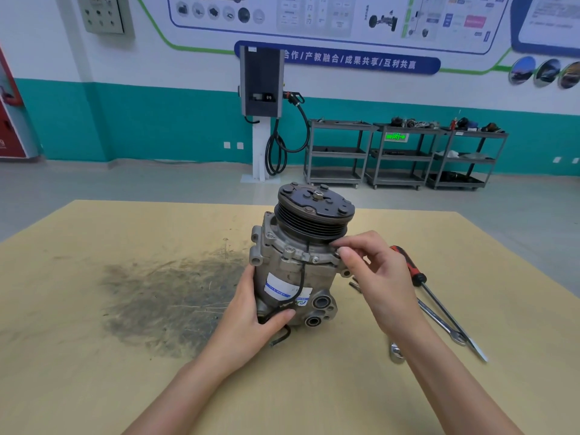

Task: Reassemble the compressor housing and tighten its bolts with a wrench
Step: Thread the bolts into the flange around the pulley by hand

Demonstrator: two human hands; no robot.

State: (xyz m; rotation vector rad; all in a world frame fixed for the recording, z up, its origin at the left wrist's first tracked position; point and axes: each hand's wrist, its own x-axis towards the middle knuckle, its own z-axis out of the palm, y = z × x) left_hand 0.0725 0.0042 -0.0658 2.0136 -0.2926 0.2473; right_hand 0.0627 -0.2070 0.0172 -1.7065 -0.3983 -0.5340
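A grey metal compressor point(295, 271) stands upright on the wooden table point(94, 356), its black ribbed pulley point(314, 218) on top. My left hand point(254, 312) grips the lower left of the housing, thumb across the black cable near the blue-and-white label. My right hand point(376, 271) pinches something small at the right side of the housing flange, just under the pulley; the fingers hide what it is. A silver wrench point(439, 321) lies on the table to the right, behind my right forearm.
A red-handled screwdriver point(436, 293) lies beside the wrench on the right. A shiny socket piece point(396, 353) sits near my right forearm. A dark oily stain point(163, 296) covers the table left of the compressor. Grey shelf carts point(405, 152) stand along the far wall.
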